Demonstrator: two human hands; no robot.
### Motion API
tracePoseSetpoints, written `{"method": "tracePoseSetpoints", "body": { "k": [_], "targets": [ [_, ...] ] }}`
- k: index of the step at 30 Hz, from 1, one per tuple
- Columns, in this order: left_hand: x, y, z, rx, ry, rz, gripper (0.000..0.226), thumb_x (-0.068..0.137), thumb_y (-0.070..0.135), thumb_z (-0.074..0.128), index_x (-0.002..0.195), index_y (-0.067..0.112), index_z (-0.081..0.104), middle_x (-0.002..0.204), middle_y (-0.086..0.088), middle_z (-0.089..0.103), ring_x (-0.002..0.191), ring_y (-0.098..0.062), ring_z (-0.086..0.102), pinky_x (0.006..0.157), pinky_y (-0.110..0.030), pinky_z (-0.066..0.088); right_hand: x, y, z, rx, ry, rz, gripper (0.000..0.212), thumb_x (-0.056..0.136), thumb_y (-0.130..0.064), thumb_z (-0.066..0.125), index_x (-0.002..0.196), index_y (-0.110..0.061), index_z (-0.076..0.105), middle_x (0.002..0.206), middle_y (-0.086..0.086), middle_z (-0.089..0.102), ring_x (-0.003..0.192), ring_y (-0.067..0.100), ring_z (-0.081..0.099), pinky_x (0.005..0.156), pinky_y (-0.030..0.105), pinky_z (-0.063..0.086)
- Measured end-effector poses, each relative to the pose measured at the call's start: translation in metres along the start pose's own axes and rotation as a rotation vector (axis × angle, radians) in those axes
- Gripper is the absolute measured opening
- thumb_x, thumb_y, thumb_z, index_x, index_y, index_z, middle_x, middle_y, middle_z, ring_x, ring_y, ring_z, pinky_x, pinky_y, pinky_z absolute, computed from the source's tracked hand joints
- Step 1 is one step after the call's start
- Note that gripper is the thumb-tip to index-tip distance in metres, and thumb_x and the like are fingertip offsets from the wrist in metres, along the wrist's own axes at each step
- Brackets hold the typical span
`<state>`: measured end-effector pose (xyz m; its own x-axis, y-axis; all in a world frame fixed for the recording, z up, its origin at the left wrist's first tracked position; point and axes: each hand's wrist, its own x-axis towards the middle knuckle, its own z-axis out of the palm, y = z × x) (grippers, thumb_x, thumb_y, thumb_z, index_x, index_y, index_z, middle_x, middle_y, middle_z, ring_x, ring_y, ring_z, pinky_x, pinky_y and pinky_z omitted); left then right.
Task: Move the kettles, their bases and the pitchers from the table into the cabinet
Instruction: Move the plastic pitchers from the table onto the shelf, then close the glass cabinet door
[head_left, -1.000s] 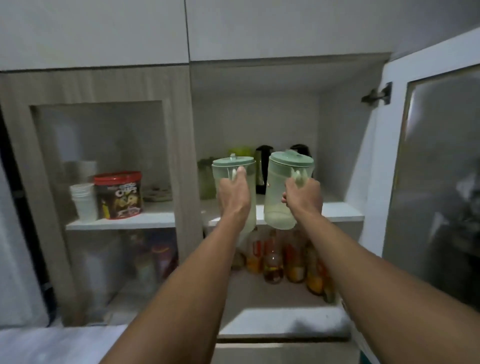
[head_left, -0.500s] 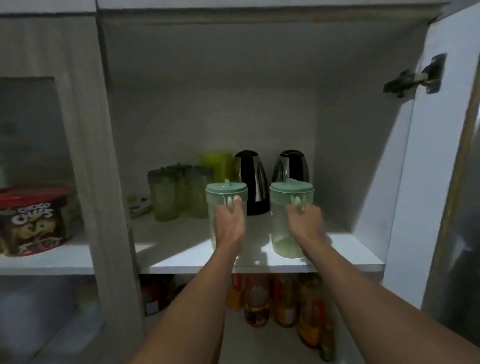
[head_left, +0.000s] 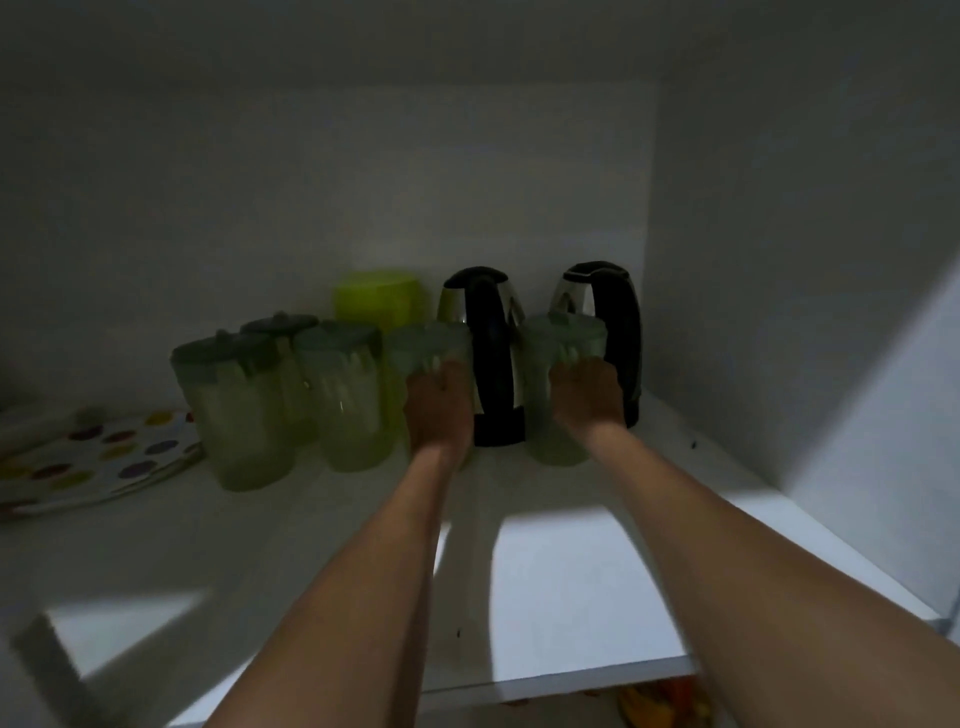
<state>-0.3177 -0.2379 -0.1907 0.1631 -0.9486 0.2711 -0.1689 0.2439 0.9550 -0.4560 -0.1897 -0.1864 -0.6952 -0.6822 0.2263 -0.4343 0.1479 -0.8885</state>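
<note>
Setting two pitchers on the cabinet shelf (head_left: 571, 571), centre frame.
The left grip (head_left: 439, 410) holds the left pitcher (head_left: 426, 345), the right grip (head_left: 589, 397) the right pitcher (head_left: 563, 338); seat both flat, clear of the kettles (head_left: 485, 322), then release.

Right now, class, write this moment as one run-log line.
left grip: holds left pitcher | right grip: holds right pitcher | place: cabinet shelf, before kettles | release: not yet

Both arms are in deep now: my left hand (head_left: 439, 402) has carried the left pitcher (head_left: 427, 344) from the shelf (head_left: 571, 571) front to just before the left kettle (head_left: 485, 322), my right hand (head_left: 589, 392) the right pitcher (head_left: 563, 336) before the right kettle (head_left: 610, 301). View has closed in; 1 dotted plate (head_left: 78, 467) has appeared.
</note>
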Motion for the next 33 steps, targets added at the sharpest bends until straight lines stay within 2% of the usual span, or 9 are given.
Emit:
{"method": "tracePoseSetpoints", "body": {
  "k": [3, 7, 11, 13, 17, 20, 23, 27, 33],
  "targets": [
    [0.011, -0.003, -0.001, -0.041, -0.02, 0.001, 0.047, 0.1, 0.03, 0.046, 0.128, -0.007, 0.051, 0.128, -0.027, 0.058, 0.113, -0.04, 0.057, 0.087, -0.039, 0.043, 0.002, -0.004, 0.006, 0.01, -0.017, -0.021, 0.046, 0.093, -0.034, 0.053, 0.114, 0.006, 0.062, 0.112, 0.022, 0.066, 0.103, 0.038, 0.064, 0.081, 0.036, 0.05],
    [0.012, -0.004, -0.005, -0.035, -0.079, -0.036, 0.055, 0.099, 0.039, 0.045, 0.129, -0.006, 0.051, 0.127, -0.026, 0.059, 0.111, -0.04, 0.058, 0.082, -0.039, 0.042, 0.006, 0.004, 0.006, 0.068, -0.057, 0.006, 0.08, 0.066, -0.06, 0.06, 0.124, -0.005, 0.06, 0.122, 0.019, 0.066, 0.105, 0.04, 0.066, 0.089, 0.051, 0.055],
    [-0.004, 0.003, -0.019, 0.073, -0.205, -0.204, 0.09, 0.091, 0.07, 0.037, 0.144, -0.003, 0.041, 0.142, -0.023, 0.05, 0.125, -0.04, 0.053, 0.1, -0.039, 0.042, -0.036, -0.008, -0.021, 0.002, -0.097, 0.089, 0.098, 0.077, -0.053, 0.073, 0.149, -0.005, 0.027, 0.144, 0.015, 0.049, 0.126, 0.035, 0.054, 0.099, 0.038, 0.048],
    [-0.021, 0.001, -0.029, 0.155, -0.226, -0.228, 0.094, 0.089, 0.073, 0.035, 0.147, -0.001, 0.037, 0.146, -0.023, 0.047, 0.13, -0.039, 0.049, 0.107, -0.039, 0.04, -0.051, 0.0, -0.033, -0.025, -0.094, 0.095, 0.103, 0.078, -0.048, 0.075, 0.152, -0.004, 0.017, 0.149, 0.015, 0.045, 0.131, 0.033, 0.049, 0.102, 0.035, 0.046],
    [-0.082, -0.003, -0.057, 0.388, -0.229, -0.1, 0.08, 0.098, 0.06, 0.027, 0.137, -0.007, 0.047, 0.14, -0.029, 0.049, 0.128, -0.043, 0.048, 0.105, -0.044, 0.039, -0.1, 0.011, -0.071, -0.038, -0.083, 0.091, 0.081, 0.087, -0.04, 0.069, 0.146, -0.008, 0.023, 0.145, 0.016, 0.048, 0.129, 0.037, 0.05, 0.103, 0.04, 0.043],
    [-0.141, 0.006, -0.072, 0.423, -0.206, -0.061, 0.075, 0.098, 0.058, 0.03, 0.137, -0.005, 0.041, 0.14, -0.027, 0.047, 0.127, -0.044, 0.047, 0.102, -0.05, 0.041, -0.145, 0.021, -0.103, -0.097, -0.09, 0.043, 0.063, 0.094, -0.039, 0.06, 0.14, -0.01, 0.028, 0.144, 0.017, 0.046, 0.129, 0.039, 0.048, 0.102, 0.041, 0.041],
    [-0.197, 0.024, -0.088, 0.432, -0.245, 0.014, 0.067, 0.101, 0.052, 0.031, 0.136, -0.003, 0.041, 0.14, -0.025, 0.047, 0.127, -0.042, 0.047, 0.101, -0.049, 0.04, -0.188, 0.029, -0.136, -0.177, -0.11, 0.009, 0.061, 0.097, -0.039, 0.054, 0.144, -0.011, 0.026, 0.147, 0.018, 0.043, 0.131, 0.039, 0.046, 0.103, 0.042, 0.039],
    [-0.254, 0.051, -0.111, 0.412, -0.255, 0.119, 0.06, 0.101, 0.048, 0.033, 0.133, -0.001, 0.044, 0.136, -0.023, 0.049, 0.122, -0.039, 0.049, 0.098, -0.048, 0.042, -0.238, 0.028, -0.179, -0.209, -0.08, -0.03, 0.057, 0.097, -0.04, 0.055, 0.141, -0.012, 0.032, 0.142, 0.017, 0.049, 0.126, 0.039, 0.05, 0.099, 0.042, 0.041],
    [-0.328, 0.087, -0.142, 0.4, -0.32, 0.221, 0.058, 0.101, 0.048, 0.034, 0.137, 0.003, 0.042, 0.136, -0.02, 0.048, 0.122, -0.035, 0.048, 0.096, -0.045, 0.041, -0.318, 0.012, -0.246, -0.248, 0.045, -0.062, 0.055, 0.097, -0.041, 0.054, 0.139, -0.014, 0.032, 0.141, 0.016, 0.048, 0.122, 0.036, 0.053, 0.096, 0.042, 0.044]
  ]
}}
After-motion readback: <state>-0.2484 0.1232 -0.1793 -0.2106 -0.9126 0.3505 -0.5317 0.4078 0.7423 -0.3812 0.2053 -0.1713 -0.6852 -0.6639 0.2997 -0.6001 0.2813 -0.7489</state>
